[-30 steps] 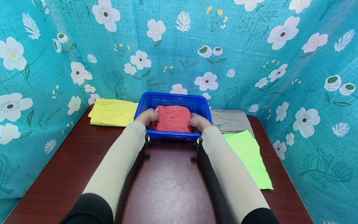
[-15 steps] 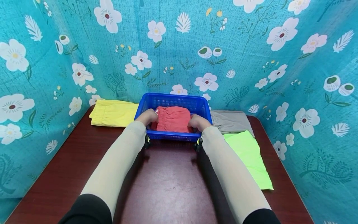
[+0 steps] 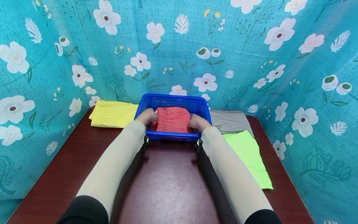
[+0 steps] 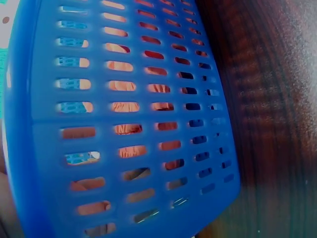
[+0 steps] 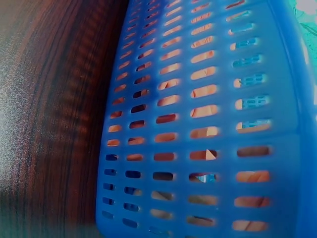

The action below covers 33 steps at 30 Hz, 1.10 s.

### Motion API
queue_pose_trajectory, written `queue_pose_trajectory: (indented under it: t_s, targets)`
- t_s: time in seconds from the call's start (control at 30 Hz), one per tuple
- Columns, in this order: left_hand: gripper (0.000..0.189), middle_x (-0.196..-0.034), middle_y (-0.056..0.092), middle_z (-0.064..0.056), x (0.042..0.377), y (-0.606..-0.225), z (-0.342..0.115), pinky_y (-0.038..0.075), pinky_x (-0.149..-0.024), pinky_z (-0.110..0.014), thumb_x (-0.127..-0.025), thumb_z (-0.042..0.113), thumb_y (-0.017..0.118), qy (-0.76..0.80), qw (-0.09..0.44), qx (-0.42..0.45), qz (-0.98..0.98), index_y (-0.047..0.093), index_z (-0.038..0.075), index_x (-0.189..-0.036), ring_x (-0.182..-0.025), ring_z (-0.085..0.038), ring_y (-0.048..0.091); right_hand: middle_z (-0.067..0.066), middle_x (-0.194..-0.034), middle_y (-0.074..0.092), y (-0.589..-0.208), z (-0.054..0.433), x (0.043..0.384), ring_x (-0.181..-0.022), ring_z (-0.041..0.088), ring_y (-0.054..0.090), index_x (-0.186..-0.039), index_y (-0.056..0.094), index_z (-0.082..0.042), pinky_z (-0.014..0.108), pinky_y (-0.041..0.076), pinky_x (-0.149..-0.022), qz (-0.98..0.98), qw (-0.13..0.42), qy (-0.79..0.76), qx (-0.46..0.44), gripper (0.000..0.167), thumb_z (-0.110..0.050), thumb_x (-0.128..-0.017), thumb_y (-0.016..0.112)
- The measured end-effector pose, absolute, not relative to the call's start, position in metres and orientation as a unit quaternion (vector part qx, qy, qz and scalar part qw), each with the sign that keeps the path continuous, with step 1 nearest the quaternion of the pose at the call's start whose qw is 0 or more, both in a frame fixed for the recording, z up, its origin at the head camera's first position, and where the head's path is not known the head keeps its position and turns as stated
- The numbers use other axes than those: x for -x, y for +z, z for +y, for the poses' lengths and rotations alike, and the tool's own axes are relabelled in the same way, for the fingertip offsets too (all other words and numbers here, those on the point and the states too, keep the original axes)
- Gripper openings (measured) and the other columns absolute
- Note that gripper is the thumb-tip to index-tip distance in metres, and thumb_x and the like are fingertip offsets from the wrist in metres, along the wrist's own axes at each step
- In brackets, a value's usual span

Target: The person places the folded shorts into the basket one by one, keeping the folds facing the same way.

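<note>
Left hand (image 3: 148,116) and right hand (image 3: 199,122) flanked the red cloth (image 3: 173,119) inside the blue basket (image 3: 173,136), seemingly settling or lifting it. Whether hidden fingers gripped it, I couldn't tell; the next move likely called for preserving its folds.

Flowered turquoise cloth (image 3: 170,46) backs a reddish-brown table (image 3: 170,189).

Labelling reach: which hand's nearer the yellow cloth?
Left: left hand is at the left end of the blue basket, beside the yellow cloth; right hand is past the red cloth.
</note>
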<state>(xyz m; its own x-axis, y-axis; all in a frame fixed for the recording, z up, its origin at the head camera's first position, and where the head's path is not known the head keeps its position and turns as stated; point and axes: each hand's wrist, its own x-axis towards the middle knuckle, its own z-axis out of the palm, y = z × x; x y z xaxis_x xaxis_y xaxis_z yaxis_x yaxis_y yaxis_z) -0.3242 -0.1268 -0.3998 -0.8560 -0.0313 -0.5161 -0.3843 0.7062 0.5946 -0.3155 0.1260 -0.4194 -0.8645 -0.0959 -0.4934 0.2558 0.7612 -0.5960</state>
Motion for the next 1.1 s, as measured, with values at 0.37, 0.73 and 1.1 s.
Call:
queue_pose_trajectory:
  t_s: [0.37,0.73,1.1]
  targets:
    - [0.041,-0.129,0.060,-0.025,0.318,-0.394,-0.124,0.058,-0.084,-0.059,-0.100,0.020,0.052,0.329,0.241,0.099,0.908,0.054,-0.002,-0.134,-0.112,-0.046,0.066,0.010,-0.090,0.056,-0.409,0.119,0.307,-0.074,0.025,0.058,-0.113,0.057,-0.006,0.033,0.047,-0.060,0.928,0.237,-0.285,-0.029,0.019,-0.008,-0.095,0.061]
    - [0.040,-0.126,0.062,-0.020,0.309,-0.383,-0.127,0.055,-0.093,-0.058,-0.100,0.024,0.055,0.307,0.242,0.068,0.918,0.054,0.000,-0.132,-0.118,-0.041,0.064,0.016,-0.145,0.056,-0.401,0.119,0.298,-0.123,0.031,0.056,-0.149,0.047,-0.002,0.045,0.047,-0.109,0.957,0.189,-0.216,0.036,0.052,-0.016,-0.099,0.056]
    - [0.023,-0.099,0.058,-0.011,0.289,-0.374,-0.121,0.047,-0.076,-0.038,-0.099,0.023,0.059,0.263,0.170,-0.047,0.949,0.058,0.003,-0.112,-0.087,-0.025,0.056,0.015,-0.136,0.063,-0.399,0.123,0.281,-0.118,0.028,0.059,-0.138,0.059,-0.003,0.048,0.047,-0.108,0.961,0.132,-0.226,0.086,0.040,-0.017,-0.101,0.055]
